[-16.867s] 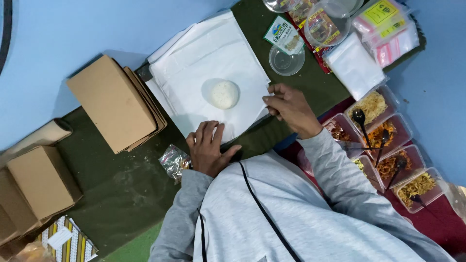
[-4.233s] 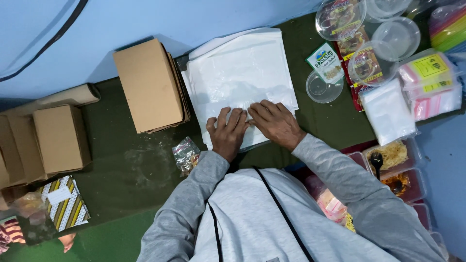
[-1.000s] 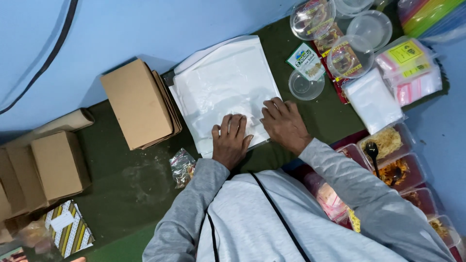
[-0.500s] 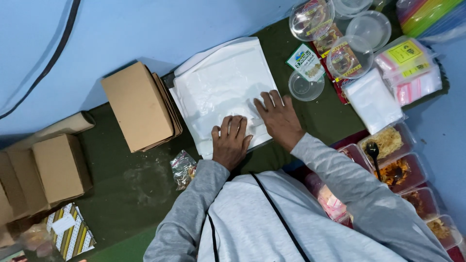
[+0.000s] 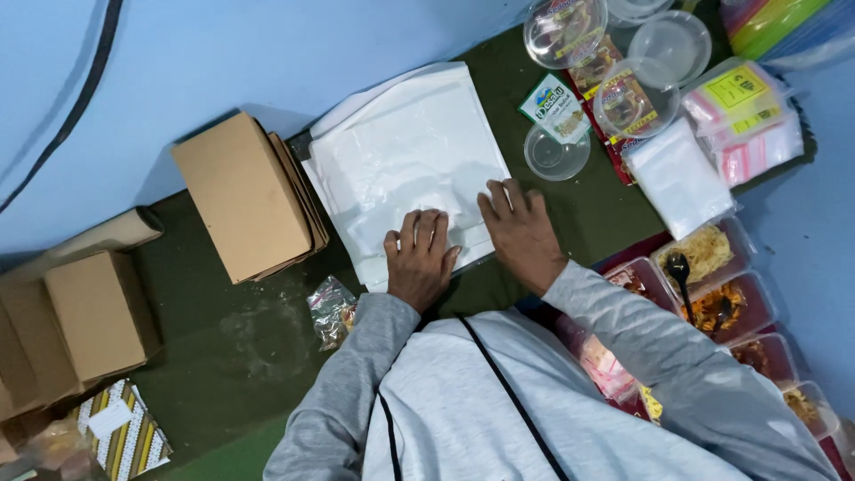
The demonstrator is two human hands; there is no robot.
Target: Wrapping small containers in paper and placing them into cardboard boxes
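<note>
1. Left hand (image 5: 420, 260) is lying palm-down at frame centre, fingers spread flat on the near edge of the stack of white, thin, square paper sheets (image 5: 405, 160); it is gripping nothing, probably pinning the paper so it does not slide.
2. Right hand (image 5: 521, 233) is lying just beside it to the right, also flat with fingers fanned, pressing the same near edge. The sheet between the hands is looking bulged, as if something is wrapped under it; I cannot tell what.
3. The paper stack is sitting centre-top on the dark green cloth-covered table (image 5: 223, 338), square to the person, within easy reach.
4. The stack of flat brown cardboard box blanks (image 5: 245, 198) is lying just left of the paper; folded brown boxes (image 5: 85, 316) are sitting at far left.
5. Clear round plastic tubs (image 5: 557, 153) and lids are clustering upper right.
6. Red rectangular trays of fried food (image 5: 712, 285) are lining the right edge, beside the right arm.
7. A small crumpled clear wrapper (image 5: 331, 307) is lying near the left wrist.
</note>
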